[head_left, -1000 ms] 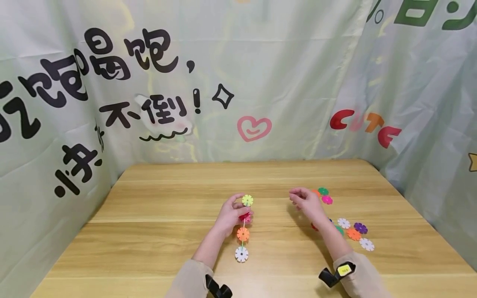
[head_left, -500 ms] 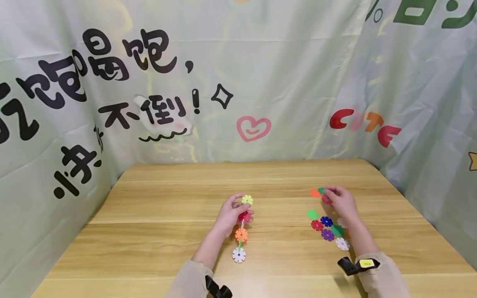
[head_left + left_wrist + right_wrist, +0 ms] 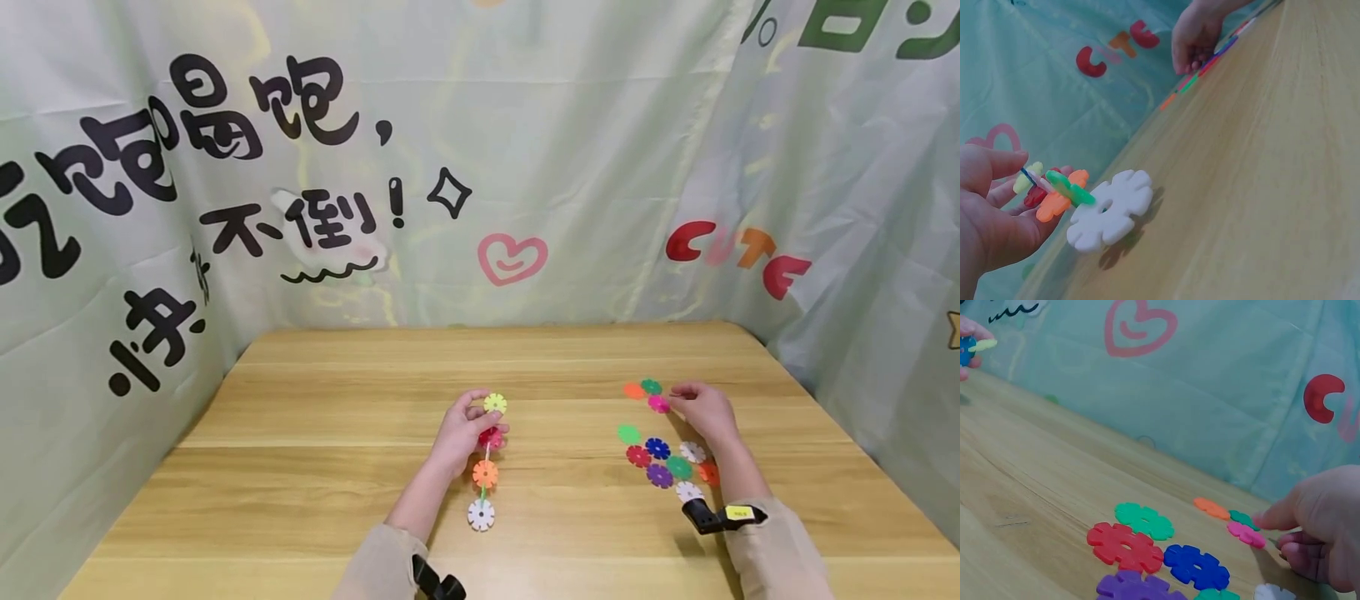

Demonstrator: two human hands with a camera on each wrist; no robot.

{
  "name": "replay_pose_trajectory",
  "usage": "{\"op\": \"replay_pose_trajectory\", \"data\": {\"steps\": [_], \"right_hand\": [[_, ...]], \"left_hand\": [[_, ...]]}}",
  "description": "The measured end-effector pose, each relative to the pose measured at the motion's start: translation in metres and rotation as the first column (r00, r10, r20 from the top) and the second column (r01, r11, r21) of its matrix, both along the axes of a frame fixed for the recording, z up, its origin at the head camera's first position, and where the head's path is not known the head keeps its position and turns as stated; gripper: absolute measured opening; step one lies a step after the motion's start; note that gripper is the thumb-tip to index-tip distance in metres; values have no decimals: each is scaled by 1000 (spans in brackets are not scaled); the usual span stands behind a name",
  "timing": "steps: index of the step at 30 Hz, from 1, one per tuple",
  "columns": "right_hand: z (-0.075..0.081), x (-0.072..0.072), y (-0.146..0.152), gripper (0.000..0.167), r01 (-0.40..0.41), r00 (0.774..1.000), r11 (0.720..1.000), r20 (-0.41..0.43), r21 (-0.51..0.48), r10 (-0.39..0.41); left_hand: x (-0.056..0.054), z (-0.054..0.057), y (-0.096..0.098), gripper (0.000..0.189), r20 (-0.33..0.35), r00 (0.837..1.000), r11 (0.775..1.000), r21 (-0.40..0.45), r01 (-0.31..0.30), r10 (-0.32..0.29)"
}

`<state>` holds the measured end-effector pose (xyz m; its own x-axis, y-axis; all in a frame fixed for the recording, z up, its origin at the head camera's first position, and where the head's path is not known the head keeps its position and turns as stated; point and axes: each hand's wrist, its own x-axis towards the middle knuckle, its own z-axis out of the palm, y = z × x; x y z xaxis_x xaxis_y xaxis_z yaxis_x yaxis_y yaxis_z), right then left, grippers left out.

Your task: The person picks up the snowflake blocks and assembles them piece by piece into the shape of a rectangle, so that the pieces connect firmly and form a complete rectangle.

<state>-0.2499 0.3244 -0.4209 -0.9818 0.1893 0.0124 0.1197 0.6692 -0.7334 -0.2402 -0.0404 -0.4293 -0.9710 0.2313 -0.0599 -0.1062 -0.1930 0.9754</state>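
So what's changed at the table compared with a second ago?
The right hand moved right, from left of the pink disc to beside its right edge, uncovering the light green disc. Nothing was visibly grasped or released; contact with the pink disc is unclear. The left hand still holds the disc chain in about the same place.

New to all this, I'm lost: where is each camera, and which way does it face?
Head: worn on the head, facing forward and down at the table; left hand, right hand and sleeves show.
Left wrist: worn there, facing the joined discs; left hand close, right hand farther.
Right wrist: worn there, facing the loose discs; right hand close, left hand partly, farther.
Both wrist views share the curtain.
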Motion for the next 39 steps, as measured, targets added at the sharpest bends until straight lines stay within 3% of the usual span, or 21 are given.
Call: {"op": "replay_pose_trajectory", "data": {"steps": [4, 7, 11, 20, 24, 30, 34, 39], "right_hand": [[1, -4, 0, 49, -57, 998, 994, 7, 96, 57], [-1, -6, -1, 43, -80, 997, 987, 1, 138, 80], [-1, -6, -1, 33, -87, 996, 987, 21, 138, 85], [-2, -4, -2, 29, -81, 996, 993, 35, 86, 78], [-2, -3, -6, 23, -94, 995, 995, 21, 26, 93], [2, -1, -23, 26, -141, 989, 982, 24, -128, 145], [7, -1, -40, 22, -206, 977, 942, -3, -264, 213], [13, -3, -63, 22, -275, 958, 868, -43, -412, 283]], "left_hand": [[-1, -1, 0, 42, -1, 1000, 1000, -5, -10, 10], [-1, -1, 0, 41, -4, 1000, 1000, -5, -23, 23], [-1, -1, 0, 40, -6, 999, 999, -2, -35, 35], [-1, -2, -1, 42, -21, 998, 998, 2, -59, 59], [-2, -1, -2, 42, -18, 998, 998, 7, -58, 58], [-2, -1, -2, 43, -25, 998, 998, -8, -56, 56], [-2, 0, -2, 42, -26, 998, 998, -10, -54, 54], [-1, 0, -1, 43, -27, 999, 999, -8, -47, 47]]}}
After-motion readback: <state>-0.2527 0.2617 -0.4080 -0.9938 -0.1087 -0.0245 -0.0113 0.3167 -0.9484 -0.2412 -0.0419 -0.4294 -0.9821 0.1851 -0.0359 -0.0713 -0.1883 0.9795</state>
